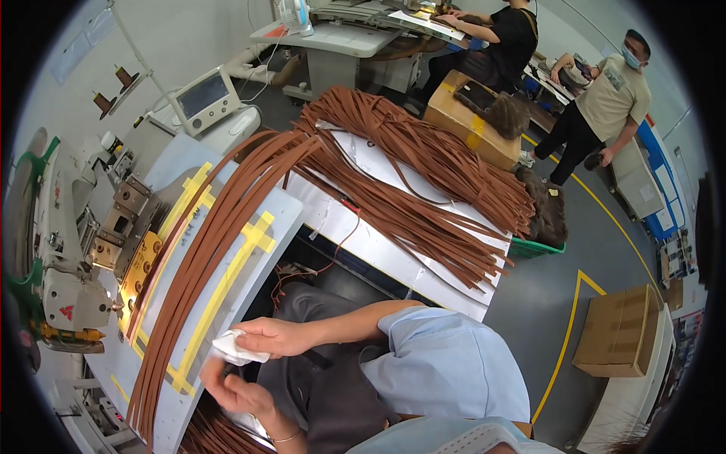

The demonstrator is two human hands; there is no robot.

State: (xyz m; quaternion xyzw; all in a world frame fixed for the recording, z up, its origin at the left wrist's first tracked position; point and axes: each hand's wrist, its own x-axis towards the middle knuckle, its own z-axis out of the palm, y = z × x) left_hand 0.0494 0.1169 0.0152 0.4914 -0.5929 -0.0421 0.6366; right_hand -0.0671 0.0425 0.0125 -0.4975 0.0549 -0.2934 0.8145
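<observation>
My right hand (276, 337) is closed on a crumpled white cloth or tissue (240, 349) beside the sewing table's edge. Just below it, my left hand (234, 390) has curled fingers touching or very near the cloth; what they hold, if anything, is hard to make out. Long brown strips (193, 257) lie across the yellow-taped table (257, 234), close to my hands, and run back to a large bundle (416, 159) on a white board (469, 299). The sewing machine (68, 299) stands at the left with a brass plate (138, 276) by its needle area.
Behind are a monitor (204, 102), a seated worker (507, 41) and a standing person (609, 106) holding something dark. A box (454, 113), a green crate (541, 250) with dark brown material, and another carton (616, 333) stand right of the board, beside floor lines.
</observation>
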